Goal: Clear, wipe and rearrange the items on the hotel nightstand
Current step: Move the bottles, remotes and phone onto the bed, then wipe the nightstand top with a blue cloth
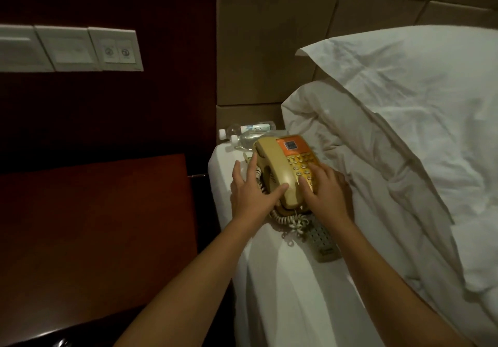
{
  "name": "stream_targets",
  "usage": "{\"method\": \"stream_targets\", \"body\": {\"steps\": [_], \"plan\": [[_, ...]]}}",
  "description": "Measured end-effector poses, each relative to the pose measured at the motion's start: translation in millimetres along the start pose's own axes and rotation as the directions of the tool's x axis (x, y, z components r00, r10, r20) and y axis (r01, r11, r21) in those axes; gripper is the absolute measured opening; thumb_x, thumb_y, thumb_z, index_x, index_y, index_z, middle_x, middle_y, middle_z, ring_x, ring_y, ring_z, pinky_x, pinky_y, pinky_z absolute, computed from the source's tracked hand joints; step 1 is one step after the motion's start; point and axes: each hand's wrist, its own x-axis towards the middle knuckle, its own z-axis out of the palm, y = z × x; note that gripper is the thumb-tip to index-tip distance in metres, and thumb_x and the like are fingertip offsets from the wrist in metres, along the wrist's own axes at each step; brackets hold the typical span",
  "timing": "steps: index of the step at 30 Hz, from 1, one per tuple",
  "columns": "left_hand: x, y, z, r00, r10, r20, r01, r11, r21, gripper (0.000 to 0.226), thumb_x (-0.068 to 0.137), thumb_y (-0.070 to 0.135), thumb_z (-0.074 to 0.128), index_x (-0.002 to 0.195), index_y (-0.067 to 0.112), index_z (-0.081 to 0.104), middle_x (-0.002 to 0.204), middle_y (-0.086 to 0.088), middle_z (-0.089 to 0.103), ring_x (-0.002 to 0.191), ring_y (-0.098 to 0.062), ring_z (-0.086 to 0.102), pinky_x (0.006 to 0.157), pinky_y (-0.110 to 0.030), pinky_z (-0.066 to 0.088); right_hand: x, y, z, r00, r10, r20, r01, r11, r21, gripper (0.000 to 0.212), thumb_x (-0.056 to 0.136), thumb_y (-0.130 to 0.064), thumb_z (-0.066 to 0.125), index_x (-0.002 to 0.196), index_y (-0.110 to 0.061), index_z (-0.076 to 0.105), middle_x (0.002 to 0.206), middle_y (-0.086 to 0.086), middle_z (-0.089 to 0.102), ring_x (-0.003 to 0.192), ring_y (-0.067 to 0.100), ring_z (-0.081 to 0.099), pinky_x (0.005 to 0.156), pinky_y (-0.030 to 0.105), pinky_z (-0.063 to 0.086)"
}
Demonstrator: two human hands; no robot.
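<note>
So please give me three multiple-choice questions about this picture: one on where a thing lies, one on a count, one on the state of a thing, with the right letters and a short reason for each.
1. Where does the telephone sit?
A. on the white bed sheet
B. on the dark wooden nightstand
C. on the pillow

2. How many water bottles lie behind the telephone?
A. none
B. two
C. four

3. What is the state of the handset?
A. lifted off
C. hanging by its cord
B. resting on its cradle

Answers: 1 A, white sheet shows all round it. 2 B, two white caps show. 3 B, it lies flat on the base, with the left hand and right hand on the telephone.
</note>
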Motion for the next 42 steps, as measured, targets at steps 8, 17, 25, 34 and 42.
{"method": "stream_targets", "body": {"steps": [8, 17, 25, 34, 42], "plan": [[-24, -47, -88, 0.977, 0.107, -0.182, -0.069, 0.977, 0.203, 0.089, 0.077, 0.063, 0.063, 0.148, 0.047, 0.012, 0.160, 0.007, 0.010, 0.145, -0.020, 0.012, 0.115, -0.046, 0.027, -6, -98, 1, 0.922, -0.373, -0.103, 0.380, 0.923, 0.061, 0.049, 0.088, -0.050, 0.044, 0.122, -0.018, 0.059, 0.124, 0.006, 0.059, 0.115, 0.025, 0.051, 0.095, 0.040, 0.037], [-192, -185, -292, 0.923, 0.134, -0.361, 0.079, 0.852, 0.517, 0.068, 0.083, 0.060, 0.052, 0.144, 0.036, 0.036, 0.145, 0.003, 0.045, 0.138, -0.025, 0.034, 0.108, -0.046, 0.035, -138, -252, 70, 0.662, -0.749, 0.001, 0.710, 0.627, 0.321, 0.044, 0.087, -0.046, 0.051, 0.118, -0.018, 0.061, 0.120, 0.004, 0.062, 0.114, 0.023, 0.053, 0.096, 0.043, 0.041], [-378, -267, -367, 0.809, 0.001, -0.588, 0.303, 0.857, 0.418, 0.056, 0.085, 0.044, 0.058, 0.133, 0.016, 0.053, 0.126, -0.004, 0.060, 0.119, -0.022, 0.052, 0.105, -0.024, 0.035, -323, -346, 134, 0.386, -0.903, 0.187, 0.734, 0.423, 0.531, 0.044, 0.087, -0.049, 0.052, 0.119, -0.020, 0.062, 0.120, 0.000, 0.063, 0.113, 0.019, 0.055, 0.097, 0.037, 0.037], [-542, -423, -266, 0.610, -0.265, -0.747, 0.544, 0.825, 0.152, 0.054, 0.084, 0.045, 0.060, 0.132, 0.023, 0.054, 0.127, 0.008, 0.054, 0.119, -0.007, 0.047, 0.099, -0.025, 0.039, -524, -298, 262, 0.116, -0.909, 0.400, 0.770, 0.336, 0.542, 0.048, 0.082, -0.052, 0.045, 0.114, -0.022, 0.063, 0.111, -0.001, 0.067, 0.098, 0.020, 0.062, 0.081, 0.034, 0.049], [-625, -542, -200, 0.508, -0.563, -0.652, 0.713, 0.700, -0.050, 0.060, 0.079, 0.040, 0.073, 0.134, 0.029, 0.053, 0.137, -0.005, 0.051, 0.127, -0.021, 0.045, 0.095, -0.034, 0.043, -640, -257, 374, 0.062, -0.674, 0.736, 0.604, 0.612, 0.510, 0.071, 0.086, -0.057, 0.050, 0.144, -0.019, 0.031, 0.136, 0.006, 0.046, 0.123, 0.027, 0.043, 0.096, 0.039, 0.039]]}}
